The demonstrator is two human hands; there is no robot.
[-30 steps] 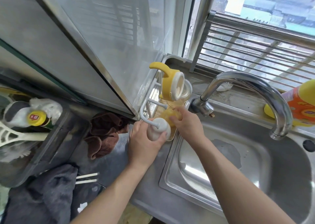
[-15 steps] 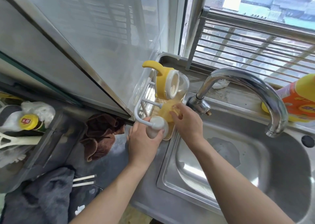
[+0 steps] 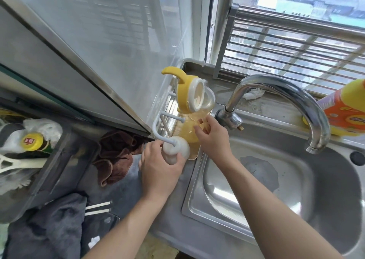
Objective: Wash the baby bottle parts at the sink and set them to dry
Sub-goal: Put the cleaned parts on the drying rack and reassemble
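**Two hands at the rack, and a wet slip waiting**

Two parts are being set to dry at once. The left hand [image 3: 160, 170] has its fingers curled round a cream rounded silicone part [image 3: 176, 150] and holds it on the front hooked peg of the white plastic drying rack [image 3: 158, 123]. The rack stands on the steel worktop [image 3: 130, 181], just beside the stainless sink [image 3: 335, 189]. The right hand [image 3: 214, 140] reaches over the sink's corner, its bent fingertips pinching the translucent amber bottle body [image 3: 188, 133] that sits in the rack (how firmly, the view does not show). Behind them a yellow handled collar with a white ring [image 3: 187, 95] already hangs on a rear peg.

The likely trouble, to my eye, is wetness. Slick silicone could pop off the thin peg if it is let go before it seats, then roll onto the worktop near the brown cloth [image 3: 116, 154]. The rack looks light too. Pushing on it from both sides might tip it and shake the collar loose toward the sink.
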